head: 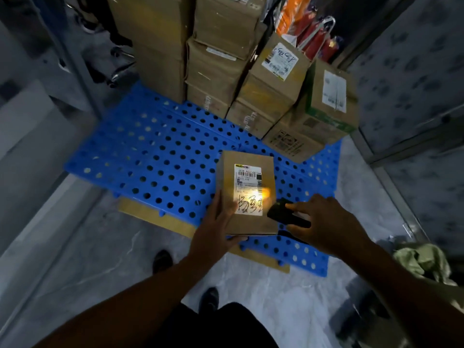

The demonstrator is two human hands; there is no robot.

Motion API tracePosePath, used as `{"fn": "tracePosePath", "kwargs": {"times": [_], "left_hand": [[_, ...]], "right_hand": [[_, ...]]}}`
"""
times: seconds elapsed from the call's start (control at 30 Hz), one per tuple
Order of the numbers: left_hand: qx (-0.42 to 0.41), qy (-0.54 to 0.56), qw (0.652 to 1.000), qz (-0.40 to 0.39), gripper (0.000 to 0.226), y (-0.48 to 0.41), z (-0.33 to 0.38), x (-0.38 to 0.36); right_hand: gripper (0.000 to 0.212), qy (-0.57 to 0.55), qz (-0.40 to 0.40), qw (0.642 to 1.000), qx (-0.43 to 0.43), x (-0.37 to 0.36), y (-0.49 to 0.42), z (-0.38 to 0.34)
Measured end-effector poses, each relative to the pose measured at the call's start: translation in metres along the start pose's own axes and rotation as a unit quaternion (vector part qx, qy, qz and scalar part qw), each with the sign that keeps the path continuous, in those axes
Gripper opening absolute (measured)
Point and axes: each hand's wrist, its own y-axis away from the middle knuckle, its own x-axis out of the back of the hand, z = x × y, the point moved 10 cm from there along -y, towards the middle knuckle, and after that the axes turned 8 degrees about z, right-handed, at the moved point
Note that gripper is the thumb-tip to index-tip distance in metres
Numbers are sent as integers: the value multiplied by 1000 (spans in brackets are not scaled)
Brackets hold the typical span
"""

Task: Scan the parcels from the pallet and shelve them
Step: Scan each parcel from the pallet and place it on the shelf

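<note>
While I watch through the head camera, my left hand (216, 229) grips the parcel (247, 222) by its near left corner, thumb on the top face and fingers curled underneath, holding it over the near part of the blue pallet (155, 156). My right hand (324, 222) is wrapped round the black scanner (286, 214), just beside the parcel's right edge, throwing an orange glow on the lower half of the label (248, 189). That glow sits on the handwriting, not on the barcode farther up, so I judge the read may fail unless the aim lifts. A one-corner grip could also let the parcel tip. Farther back, stacked boxes (213, 66) stand on the pallet, one leaning; a careless pull might topple it.
</note>
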Motion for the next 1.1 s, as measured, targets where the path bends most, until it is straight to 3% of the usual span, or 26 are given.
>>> {"fn": "tracePosePath", "kwargs": {"times": [0.13,0.23,0.4,0.5,0.6,0.7,0.8,1.1], "left_hand": [[9,46,999,-16,97,-2,0,4],[19,63,998,-20,97,-3,1,5],[16,85,996,-11,91,-3,-1,7],[3,80,997,-9,94,2,-4,12],[12,63,998,10,92,13,-6,25],[28,72,993,87,92,34,-3,52],[64,54,979,187,90,65,-1,89],[171,-10,916,363,86,192,-13,206]], "right_hand": [[59,1,0,1000,-8,-5,13,7],[54,-122,28,990,-60,-9,14,25],[41,-335,45,927,-164,-49,8,58],[36,-388,46,905,-167,-71,-1,60],[31,-424,49,895,-129,-80,-11,47],[50,-491,28,866,-96,-88,-21,25],[66,-494,-12,869,-23,-91,-34,-12],[55,-466,-80,857,206,-85,-17,-195]]}}
